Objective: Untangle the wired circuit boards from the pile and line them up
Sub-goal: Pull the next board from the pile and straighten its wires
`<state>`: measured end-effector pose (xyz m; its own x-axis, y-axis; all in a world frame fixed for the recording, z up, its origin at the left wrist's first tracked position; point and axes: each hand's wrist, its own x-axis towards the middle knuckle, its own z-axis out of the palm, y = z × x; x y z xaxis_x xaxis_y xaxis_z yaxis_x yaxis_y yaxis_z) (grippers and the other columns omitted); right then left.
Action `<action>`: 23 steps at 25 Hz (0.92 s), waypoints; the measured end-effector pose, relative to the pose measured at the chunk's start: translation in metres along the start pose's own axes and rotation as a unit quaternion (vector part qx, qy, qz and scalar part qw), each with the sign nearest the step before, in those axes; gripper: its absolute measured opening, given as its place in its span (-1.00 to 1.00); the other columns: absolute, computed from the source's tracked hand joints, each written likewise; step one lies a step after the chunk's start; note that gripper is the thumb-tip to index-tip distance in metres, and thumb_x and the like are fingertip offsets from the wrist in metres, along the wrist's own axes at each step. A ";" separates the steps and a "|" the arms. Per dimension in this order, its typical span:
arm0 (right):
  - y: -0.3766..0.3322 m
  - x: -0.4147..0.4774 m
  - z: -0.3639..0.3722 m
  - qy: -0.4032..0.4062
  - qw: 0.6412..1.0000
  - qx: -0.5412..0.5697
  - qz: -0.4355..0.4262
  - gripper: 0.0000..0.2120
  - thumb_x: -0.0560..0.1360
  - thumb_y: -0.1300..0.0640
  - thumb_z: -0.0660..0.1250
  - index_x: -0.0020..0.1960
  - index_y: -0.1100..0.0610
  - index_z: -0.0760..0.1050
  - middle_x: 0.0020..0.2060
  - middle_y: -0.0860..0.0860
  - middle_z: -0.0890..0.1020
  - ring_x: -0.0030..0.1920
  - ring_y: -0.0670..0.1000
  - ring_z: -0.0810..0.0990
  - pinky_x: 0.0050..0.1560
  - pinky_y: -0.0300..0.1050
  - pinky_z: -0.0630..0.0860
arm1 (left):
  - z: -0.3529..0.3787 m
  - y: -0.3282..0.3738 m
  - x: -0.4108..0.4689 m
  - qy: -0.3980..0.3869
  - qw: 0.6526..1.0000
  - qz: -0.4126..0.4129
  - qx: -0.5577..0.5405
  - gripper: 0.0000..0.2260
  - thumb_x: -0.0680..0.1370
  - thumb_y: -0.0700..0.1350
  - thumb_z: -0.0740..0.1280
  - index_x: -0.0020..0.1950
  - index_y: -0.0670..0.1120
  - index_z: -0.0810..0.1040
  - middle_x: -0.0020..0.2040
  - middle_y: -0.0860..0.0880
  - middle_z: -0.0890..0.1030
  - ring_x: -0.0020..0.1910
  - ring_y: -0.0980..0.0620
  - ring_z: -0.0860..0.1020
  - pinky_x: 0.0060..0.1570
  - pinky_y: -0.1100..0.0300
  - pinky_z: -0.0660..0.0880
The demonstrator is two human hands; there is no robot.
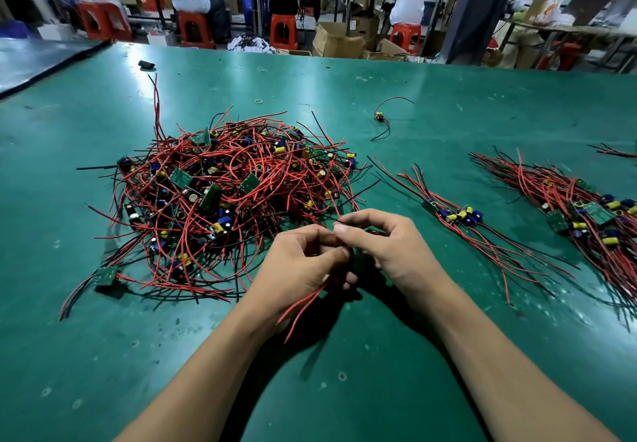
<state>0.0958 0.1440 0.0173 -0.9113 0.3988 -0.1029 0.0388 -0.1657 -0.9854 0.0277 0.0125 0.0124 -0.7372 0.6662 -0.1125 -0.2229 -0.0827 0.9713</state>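
Observation:
A big tangled pile (227, 196) of small green circuit boards with red and black wires lies on the green table (379, 390), left of centre. Just in front of its near right edge, my left hand (300, 265) grips a wired board; red wires (303, 307) hang out below its palm. The board itself is mostly hidden by my fingers. My right hand (382, 241) pinches a wire that runs up into the pile. To the right, a small lined-up bundle (458, 217) of boards lies straight. A larger lined-up bundle (593, 217) lies further right.
A single wired board (380, 118) lies apart at the back centre, with a yellow rubber band (259, 101) and a small black object (147, 64) beyond the pile. More wires (617, 152) show at the right edge. People sit on red stools (283, 32) behind the table.

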 end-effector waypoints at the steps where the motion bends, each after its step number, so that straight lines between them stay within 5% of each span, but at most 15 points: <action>1: -0.001 0.001 0.000 0.008 1.000 0.023 0.007 -0.90 0.46 0.14 0.50 -0.07 0.16 0.64 -0.32 0.13 0.58 -0.47 0.07 0.53 -0.44 -0.09 0.55 | -0.001 0.002 -0.001 -0.008 1.000 -0.004 0.001 -0.91 0.52 -0.41 0.34 -0.01 -0.41 0.51 -0.35 -0.21 0.63 -0.45 -0.06 0.63 -0.44 0.16 0.57; 10: -0.008 0.004 -0.004 -0.043 0.993 0.103 0.026 -0.87 0.41 0.12 0.43 -0.07 0.11 0.69 -0.39 0.06 0.53 -0.46 -0.04 0.50 -0.48 -0.21 0.52 | -0.012 0.011 -0.003 -0.083 0.993 -0.068 -0.053 -0.87 0.45 -0.33 0.40 -0.03 -0.30 0.55 -0.23 -0.22 0.63 -0.35 -0.07 0.65 -0.35 0.20 0.59; 14: -0.005 0.005 -0.004 -0.059 0.991 0.113 0.028 -0.87 0.41 0.11 0.46 -0.06 0.11 0.70 -0.29 0.09 0.59 -0.36 -0.01 0.58 -0.31 -0.11 0.59 | -0.009 0.007 0.000 -0.087 0.994 -0.036 -0.063 -0.81 0.44 -0.22 0.44 0.02 -0.25 0.59 -0.11 -0.22 0.65 -0.20 -0.14 0.65 -0.16 0.07 0.64; 18: -0.001 0.006 -0.005 -0.070 0.991 0.106 0.028 -0.87 0.39 0.10 0.51 -0.07 0.08 0.69 -0.22 0.07 0.63 -0.25 0.01 0.56 -0.10 -0.02 0.50 | -0.006 0.007 -0.003 -0.053 0.996 -0.016 -0.065 -0.87 0.41 -0.13 0.44 -0.11 -0.16 0.69 -0.19 -0.18 0.68 -0.30 -0.07 0.65 -0.30 0.17 0.61; 23: -0.002 0.010 -0.011 0.015 0.998 0.062 -0.018 -0.96 0.44 0.10 0.47 -0.11 0.02 0.67 -0.48 -0.05 0.41 -0.50 -0.10 0.30 -0.45 -0.24 0.14 | 0.001 0.006 -0.004 0.020 0.999 0.001 -0.048 -0.89 0.49 -0.25 0.42 -0.20 -0.12 0.72 -0.23 -0.19 0.67 -0.31 -0.04 0.63 -0.35 0.20 0.59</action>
<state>0.0911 0.1579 0.0166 -0.8982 0.4335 -0.0731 -0.0471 -0.2603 -0.9644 0.0298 0.0103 0.0187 -0.7625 0.6357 -0.1203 -0.2795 -0.1560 0.9474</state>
